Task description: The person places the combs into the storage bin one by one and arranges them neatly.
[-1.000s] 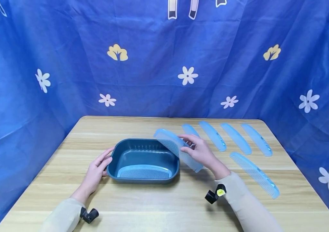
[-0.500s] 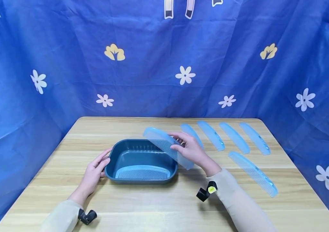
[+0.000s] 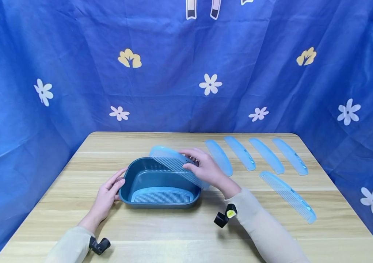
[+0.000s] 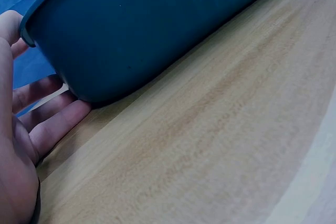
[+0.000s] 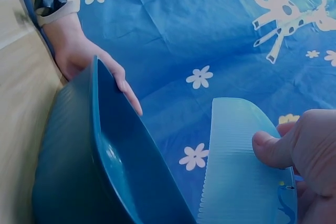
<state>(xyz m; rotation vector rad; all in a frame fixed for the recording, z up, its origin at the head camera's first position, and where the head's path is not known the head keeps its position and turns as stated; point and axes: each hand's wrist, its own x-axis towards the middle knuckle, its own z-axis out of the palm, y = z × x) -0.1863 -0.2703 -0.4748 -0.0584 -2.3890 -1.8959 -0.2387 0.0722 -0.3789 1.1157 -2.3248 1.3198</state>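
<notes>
My right hand [image 3: 207, 170] pinches a translucent light-blue comb [image 3: 166, 155] by its back edge, thumb on the near face. The comb is held tilted over the far right part of a dark teal plastic basin [image 3: 160, 206], teeth facing down toward it. In the right wrist view the held comb [image 5: 236, 156] is beside the basin's open top. My left hand [image 3: 105, 193] holds the basin's left end, thumb at the rim and fingers against the outer wall [image 4: 131, 35]. Another comb [image 3: 162, 195] lies inside the basin along its near side.
Several more light-blue combs [image 3: 240, 153] lie on the right part of the wooden table [image 3: 160, 233]; one comb [image 3: 288, 197] lies nearer than the others. A patterned blue cloth [image 3: 170, 73] hangs behind the table and at both sides.
My right hand has moved left with its comb, from beside the basin's right end to over the basin. The left hand and the comb inside the basin have stayed in place.
</notes>
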